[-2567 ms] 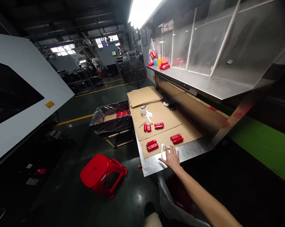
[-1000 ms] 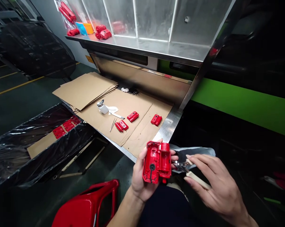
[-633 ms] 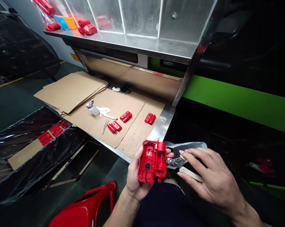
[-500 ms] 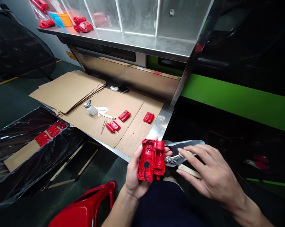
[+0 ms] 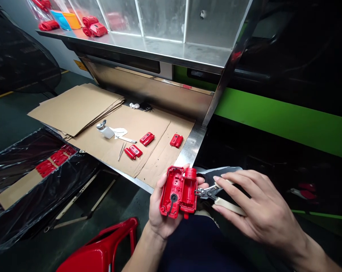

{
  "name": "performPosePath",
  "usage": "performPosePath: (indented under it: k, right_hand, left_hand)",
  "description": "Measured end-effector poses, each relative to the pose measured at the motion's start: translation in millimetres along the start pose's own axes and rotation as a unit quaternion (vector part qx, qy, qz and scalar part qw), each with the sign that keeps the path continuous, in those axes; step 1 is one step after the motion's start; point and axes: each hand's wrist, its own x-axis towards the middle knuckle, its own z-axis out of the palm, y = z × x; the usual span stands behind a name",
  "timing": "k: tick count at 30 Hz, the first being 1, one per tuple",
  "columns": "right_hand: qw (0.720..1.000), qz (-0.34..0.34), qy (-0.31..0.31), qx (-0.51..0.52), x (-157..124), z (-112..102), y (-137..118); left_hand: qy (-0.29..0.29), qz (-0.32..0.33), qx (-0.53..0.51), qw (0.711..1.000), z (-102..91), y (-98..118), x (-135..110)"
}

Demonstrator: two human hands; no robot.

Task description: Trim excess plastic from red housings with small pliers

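My left hand (image 5: 156, 213) cradles a red plastic housing (image 5: 179, 192), its hollow inside facing up. A black round piece with a dark strip shows in the housing's left cavity. In my right hand (image 5: 253, 200) is a pair of cutting pliers (image 5: 213, 194) with cream handles, its fingers wrapped about the grips. The pliers' jaws meet the housing's right edge; whether they pinch anything there is too small to tell. Farther off, on the cardboard, lie three similar red housings (image 5: 147, 138), closed side up.
Tweezers (image 5: 121, 151), a clear pump bottle (image 5: 106, 130) and a white-handled tool (image 5: 126, 139) lie on the cardboard-covered bench. Stacked cardboard sheets (image 5: 74, 107) are at the left. A red stool (image 5: 88, 257) stands below. Black plastic lines a box (image 5: 14, 206) holding red parts.
The view has shifted slightly, so the bench things appear a little further left. The housing has turned slightly in my left hand, and the pliers stay at its right edge.
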Motion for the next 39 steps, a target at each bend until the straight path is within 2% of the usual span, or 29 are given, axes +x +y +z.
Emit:
performPosePath:
  k: [6, 18, 22, 28, 35, 39]
  right_hand:
    - [1.0, -0.005, -0.001, 0.0, 2, -5, -1]
    - [0.999, -0.028, -0.015, -0.034, 5, -7, 3]
    - [0.998, -0.026, -0.028, -0.049, 5, -8, 2]
    - [0.992, -0.033, -0.066, -0.104, 11, -10, -2]
    - [0.989, -0.063, -0.07, -0.111, 17, -13, -2]
    - [0.99, -0.068, -0.076, -0.096, 8, -9, 3]
  left_hand:
    - [-0.002, -0.016, 0.0, 1.0, 2.4, -1, -1]
    - [0.037, 0.043, 0.062, 0.997, 9.2, 2, -5]
    - [0.041, 0.048, 0.071, 0.996, 11.5, 1, -6]
    - [0.079, 0.059, 0.058, 0.993, 11.2, -2, -4]
    - [0.065, 0.042, 0.062, 0.995, 6.4, -4, -4]
    - [0.07, 0.039, 0.081, 0.994, 7.9, -4, -5]
